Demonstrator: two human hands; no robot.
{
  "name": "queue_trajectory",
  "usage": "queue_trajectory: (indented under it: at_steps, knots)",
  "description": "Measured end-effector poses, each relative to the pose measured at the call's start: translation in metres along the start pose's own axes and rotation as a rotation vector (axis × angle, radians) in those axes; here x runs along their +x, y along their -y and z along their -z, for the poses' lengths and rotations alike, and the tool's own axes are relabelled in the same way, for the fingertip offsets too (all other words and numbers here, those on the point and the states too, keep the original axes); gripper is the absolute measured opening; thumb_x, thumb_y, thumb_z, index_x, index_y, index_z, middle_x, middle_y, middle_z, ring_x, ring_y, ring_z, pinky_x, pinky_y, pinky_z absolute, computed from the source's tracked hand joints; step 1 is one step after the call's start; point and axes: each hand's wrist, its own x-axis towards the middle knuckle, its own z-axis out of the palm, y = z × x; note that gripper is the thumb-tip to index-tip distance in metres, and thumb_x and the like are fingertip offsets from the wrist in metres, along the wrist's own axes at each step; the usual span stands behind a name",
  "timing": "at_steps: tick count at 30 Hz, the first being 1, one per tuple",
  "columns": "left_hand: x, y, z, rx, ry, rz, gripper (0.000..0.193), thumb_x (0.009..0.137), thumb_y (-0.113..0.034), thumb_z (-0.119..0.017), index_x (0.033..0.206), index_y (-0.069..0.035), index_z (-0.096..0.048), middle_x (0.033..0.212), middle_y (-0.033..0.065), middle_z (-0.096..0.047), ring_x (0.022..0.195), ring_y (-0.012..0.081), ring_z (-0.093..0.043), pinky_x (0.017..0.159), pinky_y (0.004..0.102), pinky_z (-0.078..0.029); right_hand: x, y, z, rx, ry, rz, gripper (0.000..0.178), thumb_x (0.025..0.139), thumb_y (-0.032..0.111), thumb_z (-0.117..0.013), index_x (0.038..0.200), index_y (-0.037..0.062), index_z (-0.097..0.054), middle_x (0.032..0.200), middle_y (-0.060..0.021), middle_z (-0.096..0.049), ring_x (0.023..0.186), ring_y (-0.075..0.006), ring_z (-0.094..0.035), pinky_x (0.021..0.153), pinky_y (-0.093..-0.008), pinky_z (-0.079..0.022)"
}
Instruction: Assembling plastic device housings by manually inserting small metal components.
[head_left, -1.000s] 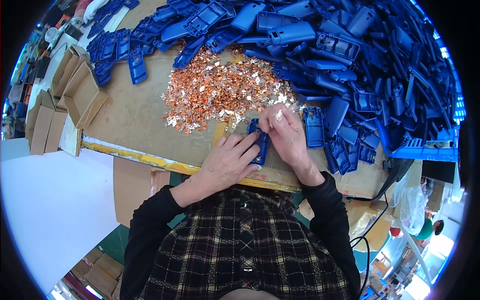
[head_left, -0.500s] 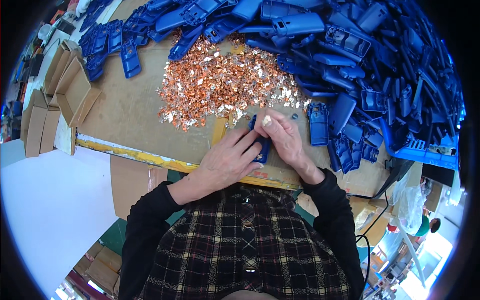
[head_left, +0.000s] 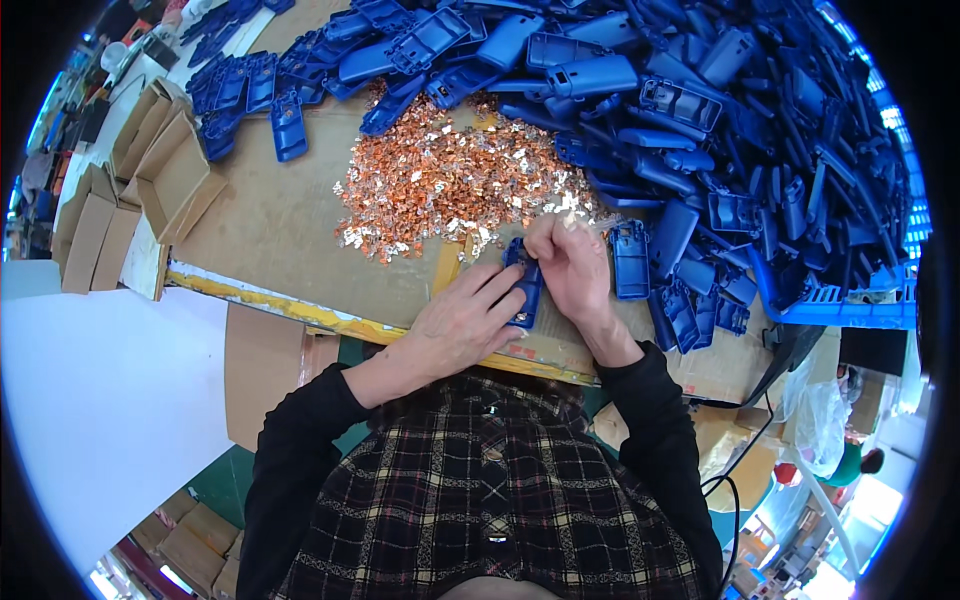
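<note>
A blue plastic shell (head_left: pixel 528 307) lies lengthwise before me on the cardboard-covered table, small metal bits showing in its near end. My left hand (head_left: pixel 462 322) grips it from the left, fingers bent over its open face. At its far end, my right hand (head_left: pixel 574 262) is closed, fingertips curled tightly together against the right edge. Whatever those fingertips may pinch is too small or hidden to make out. Just beyond both hands spreads a heap of small copper-coloured and silvery metal pieces (head_left: pixel 450 175). Another open blue shell (head_left: pixel 631 262) rests right of my right hand.
A large heap of blue shells (head_left: pixel 690 130) covers the back and right of the table, beside a blue plastic crate (head_left: pixel 850 312). Open cardboard boxes (head_left: pixel 172 185) stand at the left. The table's front edge (head_left: pixel 290 312) has worn yellow tape. A black cable (head_left: pixel 738 480) hangs at right.
My right hand has turned, so its thumb no longer shows, and its fingers have closed in at the shell's far end. More of that end is visible. The whole view has shifted slightly.
</note>
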Motion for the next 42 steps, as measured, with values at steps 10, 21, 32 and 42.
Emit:
queue_trajectory:
  at_steps: [10, 21, 32, 42]
  knots:
    - [0.002, 0.002, 0.003, -0.055, 0.047, 0.037, 0.049, 0.076, -0.025, -0.074, 0.116, -0.002, -0.055, 0.128, 0.0164, -0.052, 0.119, 0.0356, -0.049, 0.102, 0.0443, -0.043, -0.001, 0.011, -0.006, -0.283, 0.121, -0.179, 0.034, 0.104, 0.029, -0.045, 0.081, 0.0030, -0.050, 0.077, -0.0017, -0.044, 0.073, -0.0114, -0.039, 0.071, -0.0269, -0.035]
    - [0.003, 0.000, 0.002, 0.020, 0.005, 0.005, 0.045, 0.076, -0.024, -0.074, 0.111, -0.002, -0.055, 0.129, 0.0158, -0.052, 0.113, 0.0328, -0.050, 0.099, 0.0422, -0.044, 0.006, 0.015, 0.001, -0.065, 0.045, -0.068, 0.034, 0.104, 0.027, -0.042, 0.077, 0.0061, -0.045, 0.076, -0.0042, -0.047, 0.073, -0.0133, -0.041, 0.072, -0.0290, -0.037]
    - [0.027, 0.007, 0.041, 0.000, -0.080, -0.071, 0.055, 0.073, -0.024, -0.078, 0.117, -0.002, -0.052, 0.126, 0.0155, -0.055, 0.115, 0.0366, -0.052, 0.098, 0.0438, -0.046, 0.007, 0.041, 0.015, -0.652, -0.275, 0.174, 0.034, 0.102, 0.023, -0.049, 0.074, 0.0047, -0.051, 0.071, 0.0013, -0.048, 0.068, -0.0082, -0.040, 0.064, -0.0245, -0.033]
    - [0.034, 0.002, 0.119, 0.336, 0.102, 0.085, 0.066, 0.067, -0.020, -0.082, 0.122, -0.002, -0.049, 0.114, 0.0158, -0.058, 0.111, 0.0341, -0.053, 0.095, 0.0419, -0.046, 0.009, 0.023, 0.012, -1.288, -0.130, 0.185, 0.016, 0.088, 0.013, -0.061, 0.084, -0.0016, -0.058, 0.083, -0.0204, -0.059, 0.076, -0.0381, -0.057, 0.069, -0.0430, -0.046]
